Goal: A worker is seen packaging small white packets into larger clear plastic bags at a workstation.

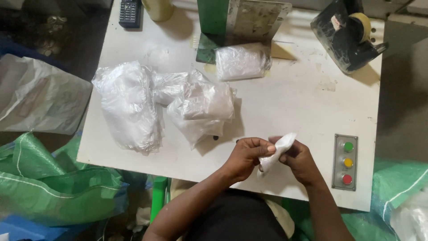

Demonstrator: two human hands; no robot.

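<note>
Clear plastic bags (160, 105) lie heaped on my white worktop (290, 102); my left hand (247, 156) and right hand (299, 161), fingers pinched, grasp a small white pouch (277, 151).

Bare left hand (247, 154) and right hand (298, 160), no gloves or rings. Forearms uncovered, no sleeves visible. Dark garment below.

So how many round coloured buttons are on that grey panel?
3, in a column on the grey panel at the table's right edge: green button on top, yellow button in the middle, red button at the bottom.
</note>
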